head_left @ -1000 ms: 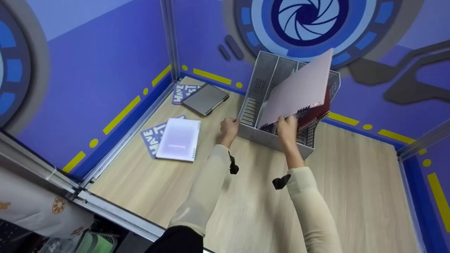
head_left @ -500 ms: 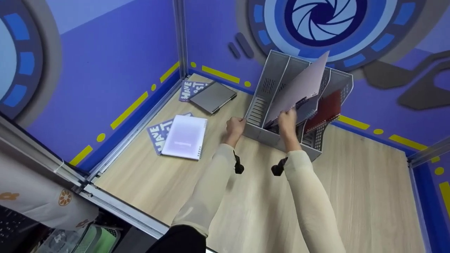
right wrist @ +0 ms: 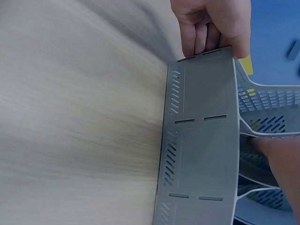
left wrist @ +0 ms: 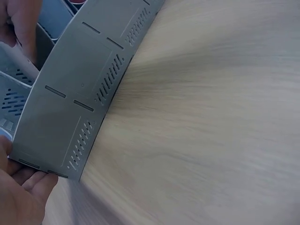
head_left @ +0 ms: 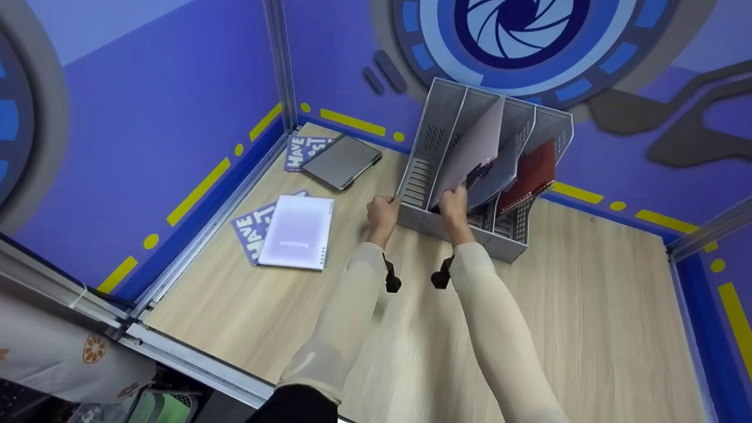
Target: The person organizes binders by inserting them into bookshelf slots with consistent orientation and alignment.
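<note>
A grey magazine file rack point(head_left: 464, 226) with several upright compartments stands against the back wall. My left hand point(head_left: 383, 214) grips its front left corner; in the left wrist view the fingers curl under the edge of the rack's front panel point(left wrist: 61, 108). My right hand point(head_left: 454, 207) pinches the lower edge of a pink spiral notebook point(head_left: 473, 141), which leans inside the second compartment from the left. In the right wrist view the right hand point(right wrist: 283, 159) reaches in behind the panel, its fingertips partly hidden. Right of it stand a bluish-grey notebook point(head_left: 499, 176) and a red spiral notebook point(head_left: 531, 173).
On the left of the wooden table point(head_left: 587, 329) a white spiral notebook point(head_left: 296, 232) overlaps a purple lettered booklet point(head_left: 249, 235). Behind them, a grey spiral notebook point(head_left: 342, 163) overlaps another lettered booklet point(head_left: 302, 150). Blue-purple panels point(head_left: 176, 117) enclose the table.
My right hand has moved left and the pink notebook has gone lower into the rack, uncovering the bluish-grey and red notebooks. The left hand keeps its grip on the corner.
</note>
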A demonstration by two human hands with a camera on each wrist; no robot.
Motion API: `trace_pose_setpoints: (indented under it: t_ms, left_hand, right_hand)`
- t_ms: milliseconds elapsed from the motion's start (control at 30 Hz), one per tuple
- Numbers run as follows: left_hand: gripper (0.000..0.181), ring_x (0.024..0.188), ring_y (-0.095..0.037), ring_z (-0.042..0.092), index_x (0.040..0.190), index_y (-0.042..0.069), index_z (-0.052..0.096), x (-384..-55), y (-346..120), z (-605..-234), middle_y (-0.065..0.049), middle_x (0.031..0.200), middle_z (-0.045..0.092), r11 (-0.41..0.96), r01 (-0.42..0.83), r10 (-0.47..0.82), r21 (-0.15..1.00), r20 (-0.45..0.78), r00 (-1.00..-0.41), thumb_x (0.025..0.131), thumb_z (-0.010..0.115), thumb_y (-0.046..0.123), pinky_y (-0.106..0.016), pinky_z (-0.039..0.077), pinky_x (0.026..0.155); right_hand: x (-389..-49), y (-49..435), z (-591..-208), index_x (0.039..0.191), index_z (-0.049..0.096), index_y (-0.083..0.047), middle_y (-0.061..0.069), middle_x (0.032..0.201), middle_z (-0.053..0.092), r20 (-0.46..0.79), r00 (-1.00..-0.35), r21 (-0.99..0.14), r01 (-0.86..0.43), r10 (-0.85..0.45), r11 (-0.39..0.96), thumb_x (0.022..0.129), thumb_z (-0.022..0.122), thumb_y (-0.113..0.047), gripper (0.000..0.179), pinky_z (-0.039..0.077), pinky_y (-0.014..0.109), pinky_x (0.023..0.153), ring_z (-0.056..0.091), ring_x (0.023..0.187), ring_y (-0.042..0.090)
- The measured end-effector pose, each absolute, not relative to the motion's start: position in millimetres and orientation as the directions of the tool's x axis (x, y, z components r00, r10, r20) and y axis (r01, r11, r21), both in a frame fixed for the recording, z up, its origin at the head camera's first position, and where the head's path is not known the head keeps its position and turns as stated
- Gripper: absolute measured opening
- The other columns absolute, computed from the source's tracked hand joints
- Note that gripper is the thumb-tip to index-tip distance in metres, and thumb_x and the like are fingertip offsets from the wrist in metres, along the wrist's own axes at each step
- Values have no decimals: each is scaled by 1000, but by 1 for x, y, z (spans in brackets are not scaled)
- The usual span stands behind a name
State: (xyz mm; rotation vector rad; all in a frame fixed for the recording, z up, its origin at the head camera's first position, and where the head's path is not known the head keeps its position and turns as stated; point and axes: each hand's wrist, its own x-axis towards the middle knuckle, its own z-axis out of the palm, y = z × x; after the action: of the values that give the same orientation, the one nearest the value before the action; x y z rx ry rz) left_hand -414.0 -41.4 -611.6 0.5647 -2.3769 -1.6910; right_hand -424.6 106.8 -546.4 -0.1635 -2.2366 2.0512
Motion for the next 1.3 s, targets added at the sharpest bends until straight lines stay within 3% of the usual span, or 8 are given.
trace_pose_setpoints:
  t_ms: [267,433,533,667,833,933,1167,1300]
  left_hand:
    - [40,52,-11,35,61,18,50,-419,-41,-610,8,55,39,307,-223,-409,925,-83,-909,97,67,22,-28,27,50]
    - [36,55,-12,38,63,18,56,-419,-39,-611,8,57,42,318,-228,-402,920,-87,-912,97,67,21,-28,30,52]
    - [36,55,-12,39,63,18,56,-419,-39,-612,8,57,42,323,-238,-397,916,-97,-913,97,68,23,-28,31,53]
    - [38,55,-12,39,61,18,56,-420,-41,-610,8,55,42,328,-234,-408,915,-86,-909,96,68,23,-29,31,54]
    - [42,57,-14,38,58,19,51,-419,-42,-608,8,55,40,344,-223,-427,912,-59,-902,95,69,22,-29,30,55]
    - [45,56,-13,36,56,19,46,-418,-41,-608,8,54,38,350,-220,-421,911,-57,-905,95,68,23,-29,28,55]
    - [45,49,-9,33,56,21,45,-421,-39,-609,10,52,36,322,-211,-398,923,-71,-915,96,67,22,-27,26,49]
    - [44,51,-10,34,57,20,45,-421,-45,-609,9,53,37,327,-226,-417,918,-74,-906,95,67,22,-27,26,49]
  right_hand:
    - [-438,110,-537,155,27,9,29,156,36,-74,-983,-964,114,168,241,96,31,5,59,28,42,119,31,147,36]
    - [-467,124,-566,144,37,12,33,147,44,-90,-974,-932,157,210,327,92,40,-1,53,40,41,110,43,138,39]
    - [-494,140,-601,146,38,8,25,145,47,-153,-963,-947,207,219,246,95,42,-2,53,43,37,104,48,128,31]
    - [-499,141,-616,145,41,2,14,118,53,-196,-952,-980,199,234,-11,97,38,1,48,48,35,89,51,100,23]
    - [-465,114,-583,113,52,1,2,73,35,-155,-950,-974,100,272,-204,90,34,11,32,38,29,57,36,62,13]
    - [-452,107,-558,114,51,5,7,76,39,-211,-932,-977,191,294,-95,95,33,10,26,41,33,63,39,66,18]
    - [-544,166,-669,95,64,2,11,86,59,-68,-952,-917,177,297,358,88,49,-9,19,46,32,69,51,77,22]
    - [-473,140,-585,99,64,6,19,103,62,-155,-965,-844,241,212,480,99,48,-13,25,48,35,81,53,92,28]
